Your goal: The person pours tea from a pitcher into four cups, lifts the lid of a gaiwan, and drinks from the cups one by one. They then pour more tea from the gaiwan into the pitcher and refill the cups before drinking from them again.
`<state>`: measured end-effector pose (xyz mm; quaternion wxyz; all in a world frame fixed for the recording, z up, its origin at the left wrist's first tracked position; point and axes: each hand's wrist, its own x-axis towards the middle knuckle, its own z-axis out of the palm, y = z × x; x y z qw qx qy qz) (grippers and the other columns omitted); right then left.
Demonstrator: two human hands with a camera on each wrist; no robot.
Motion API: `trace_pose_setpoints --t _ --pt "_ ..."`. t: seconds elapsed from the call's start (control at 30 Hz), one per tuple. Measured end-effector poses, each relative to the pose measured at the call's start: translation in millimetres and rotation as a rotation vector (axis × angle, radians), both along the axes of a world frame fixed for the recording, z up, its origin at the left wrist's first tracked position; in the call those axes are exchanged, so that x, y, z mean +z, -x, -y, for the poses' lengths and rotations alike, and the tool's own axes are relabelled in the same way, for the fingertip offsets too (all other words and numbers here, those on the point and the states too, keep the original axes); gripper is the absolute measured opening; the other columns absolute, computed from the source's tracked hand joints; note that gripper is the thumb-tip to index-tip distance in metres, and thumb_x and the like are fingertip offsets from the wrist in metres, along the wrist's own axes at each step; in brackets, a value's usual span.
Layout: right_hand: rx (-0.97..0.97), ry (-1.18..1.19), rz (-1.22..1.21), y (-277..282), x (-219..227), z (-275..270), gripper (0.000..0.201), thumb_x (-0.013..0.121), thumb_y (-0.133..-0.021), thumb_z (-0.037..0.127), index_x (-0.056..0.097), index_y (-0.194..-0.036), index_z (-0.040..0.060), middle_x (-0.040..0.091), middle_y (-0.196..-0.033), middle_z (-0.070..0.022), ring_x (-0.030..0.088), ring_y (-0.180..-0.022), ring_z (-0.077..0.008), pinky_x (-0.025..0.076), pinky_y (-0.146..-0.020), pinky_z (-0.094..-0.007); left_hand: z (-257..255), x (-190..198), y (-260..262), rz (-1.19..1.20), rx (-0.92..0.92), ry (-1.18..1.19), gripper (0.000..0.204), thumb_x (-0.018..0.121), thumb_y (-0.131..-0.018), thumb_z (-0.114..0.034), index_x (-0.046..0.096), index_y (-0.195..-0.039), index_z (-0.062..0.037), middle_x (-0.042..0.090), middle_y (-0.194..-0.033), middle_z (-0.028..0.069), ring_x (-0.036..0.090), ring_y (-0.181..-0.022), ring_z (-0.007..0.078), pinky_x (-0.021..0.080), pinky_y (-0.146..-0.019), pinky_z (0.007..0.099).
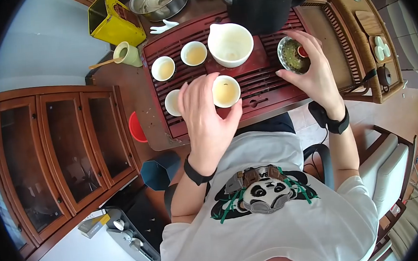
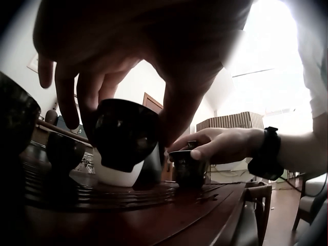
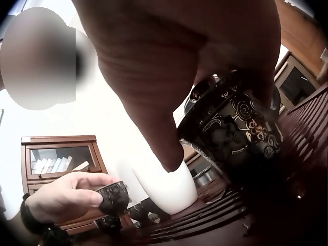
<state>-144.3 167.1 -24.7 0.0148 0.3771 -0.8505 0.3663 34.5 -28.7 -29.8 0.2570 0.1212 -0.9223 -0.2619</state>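
You are working over a glossy, slatted wooden tray (image 1: 275, 101), where the cup (image 2: 127, 134) is gleaming like dark glazed ceramic, the patterned bowl (image 3: 238, 130) is glinting with gold-toned lines, the white pitcher (image 3: 173, 189) is looking smooth — and your cloth shirt (image 1: 289, 231) is looking soft and matt.

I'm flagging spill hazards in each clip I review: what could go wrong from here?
The left hand holds a tea-filled cup clear of the tray, so a tilt might spill tea.

That hand is also close beside another filled cup, which a sideways move could knock.

The right hand grips the dark patterned bowl near its rim; if that hold slipped, the bowl could tip.
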Motion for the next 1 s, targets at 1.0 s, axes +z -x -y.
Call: trace_pose_setpoints --t 1.0 --pt "-0.157 0.009 0.030 -40 0 -12 0.082 0.091 -0.064 0.013 0.056 -0.138 0.0030 0.054 -0.138 -0.0175 0.050 -0.128 -0.0376 0.044 -0.107 -0.0457 -46 5 25 -0.128 -0.236 -0.655 0.071 0.081 -0.079 0.008 0.045 -0.140 0.0014 0.058 -0.136 0.0169 0.063 -0.121 0.0229 0.053 -0.102 0.0352"
